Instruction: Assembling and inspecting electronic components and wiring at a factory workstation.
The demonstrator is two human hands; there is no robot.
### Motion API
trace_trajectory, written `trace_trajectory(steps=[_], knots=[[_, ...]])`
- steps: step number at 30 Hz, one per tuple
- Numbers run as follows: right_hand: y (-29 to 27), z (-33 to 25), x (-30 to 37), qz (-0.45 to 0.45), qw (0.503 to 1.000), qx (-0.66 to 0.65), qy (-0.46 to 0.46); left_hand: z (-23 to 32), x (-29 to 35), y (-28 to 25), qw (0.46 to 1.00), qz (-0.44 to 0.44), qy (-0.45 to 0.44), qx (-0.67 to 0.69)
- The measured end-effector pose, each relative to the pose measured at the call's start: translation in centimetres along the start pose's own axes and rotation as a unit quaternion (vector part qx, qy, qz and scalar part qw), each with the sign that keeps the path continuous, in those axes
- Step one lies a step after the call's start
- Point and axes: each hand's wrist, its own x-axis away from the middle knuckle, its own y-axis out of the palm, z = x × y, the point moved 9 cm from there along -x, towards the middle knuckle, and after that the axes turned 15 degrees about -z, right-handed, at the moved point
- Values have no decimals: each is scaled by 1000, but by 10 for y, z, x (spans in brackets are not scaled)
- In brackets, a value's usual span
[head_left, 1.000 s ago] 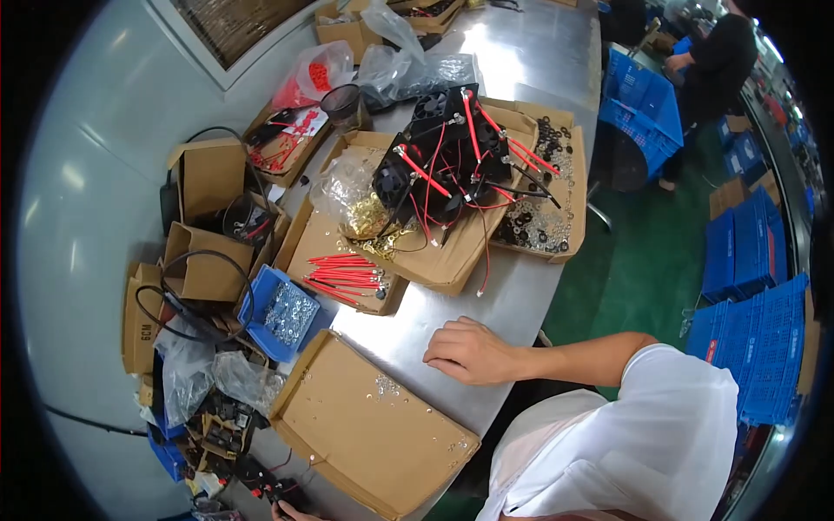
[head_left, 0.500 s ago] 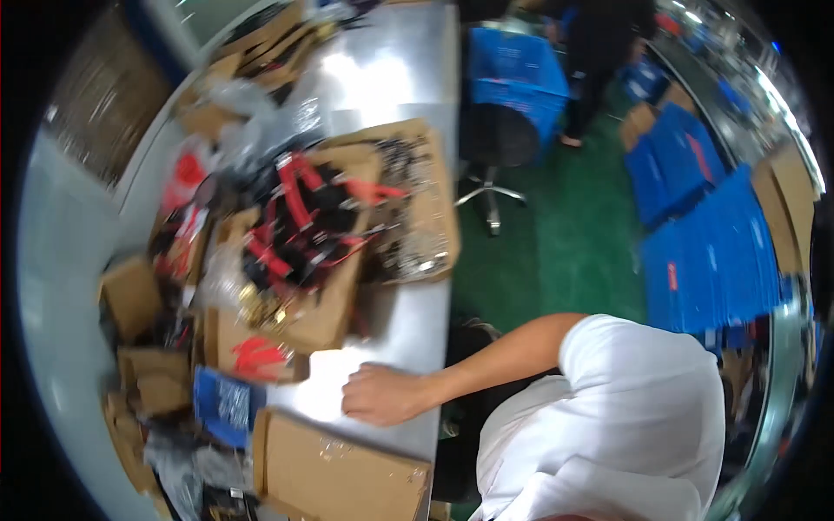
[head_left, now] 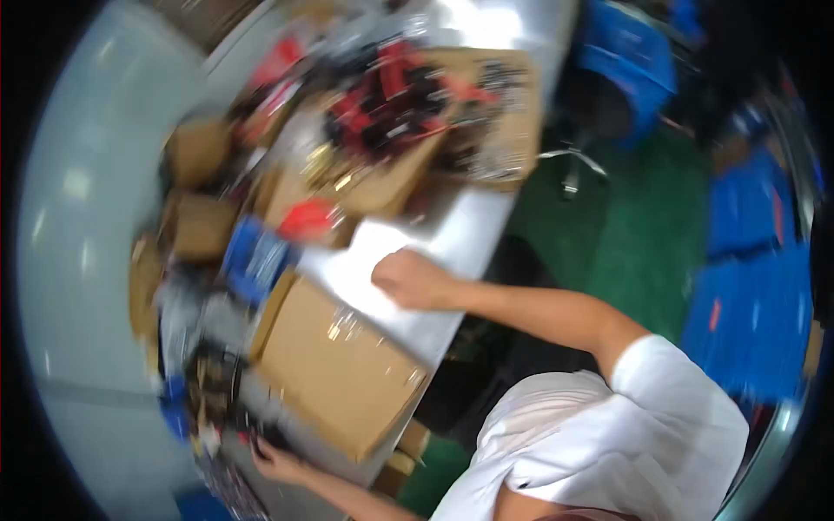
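My right hand [head_left: 412, 279] rests on the bright metal tabletop, fingers curled into a fist. Whatever may be inside it is hidden. A shallow cardboard box [head_left: 334, 373] with a few small shiny pieces on it lies between my two arms. At the lower left, my left hand [head_left: 276, 460] reaches to a dark cluster of small items [head_left: 261, 427]; its fingers look stretched and apart, though blurred. Beyond the right hand, a pile of red and black parts [head_left: 391, 100] sits on cardboard, with small gold pieces [head_left: 321, 165] beside it.
A blue box [head_left: 255, 258] and a red packet [head_left: 309, 220] stand left of my right hand. Open cardboard boxes [head_left: 201, 224] line the wall side. Right of the table are a wheeled chair [head_left: 572, 165], stacked blue crates [head_left: 747, 313] and the green floor [head_left: 647, 217].
My view has swung, so the table now slants and its contents sit higher and turned. My left hand has come into view at the lower left. My right hand stays closed on the tabletop.
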Motion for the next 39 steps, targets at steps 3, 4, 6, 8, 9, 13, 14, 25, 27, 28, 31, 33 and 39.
trace_trajectory(steps=[3, 4, 6, 8, 9, 13, 14, 25, 27, 28, 31, 33, 39], knots=[[11, -23, -7, -26, 999, -17, -17, -28, 20, -26, 997, 51, -49, -12], [13, -28, -4, -48, 998, -22, -37, -32, 30, -26, 995, 41, -95, 15], [3, -34, -2, -15, 999, -20, -37, -16, 35, -38, 986, 68, -135, -64], [5, -38, -3, -37, 998, -31, -34, -24, 43, -46, 976, 96, -157, -115], [3, -34, -5, -44, 998, -33, -22, -24, 40, -41, 974, 77, -160, -143], [2, -30, -9, -58, 998, -22, -22, -29, 32, -30, 970, 58, -160, -173], [2, -29, -11, -64, 997, -25, -19, -32, 30, -28, 973, 61, -160, -157], [5, -31, -23, -117, 993, -13, -11, -26, 33, -38, 956, 117, -212, -163], [4, -29, -25, -134, 991, -14, -6, -7, 30, -40, 937, 142, -220, -230], [6, -28, -26, -142, 990, -9, 1, 11, 19, -40, 937, 143, -207, -243], [3, -29, -24, -143, 990, -16, -10, 97, -49, -10, 987, 92, -82, -105], [-2, -24, -23, -165, 986, -22, 0, 178, -107, 53, 993, -62, -63, 78], [-18, -22, 1, -284, 943, -144, 94, 392, -129, 255, 830, -481, 282, -27]])
